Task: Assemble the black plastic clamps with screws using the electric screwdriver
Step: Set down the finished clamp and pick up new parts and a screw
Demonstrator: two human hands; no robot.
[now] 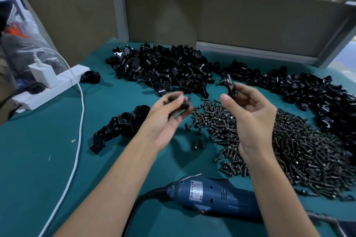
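Observation:
My right hand (248, 113) holds a black plastic clamp piece (229, 84) at its fingertips, lifted above the table. My left hand (169, 115) is blurred and pinches small dark parts (181, 102), apparently screws, though the blur hides detail. Between and under the hands spreads a heap of dark screws (289, 150). A large pile of loose black clamp parts (163, 69) lies at the back, and another (308, 90) at the right. The blue electric screwdriver (215, 198) lies on the green table near me, under my right forearm.
A few joined clamps (119, 127) lie left of my left hand, one more (90, 77) by the white power strip (48, 88). A white cable (79, 121) runs down the left side. Brown panels (163, 5) close off the back of the green table (38, 169).

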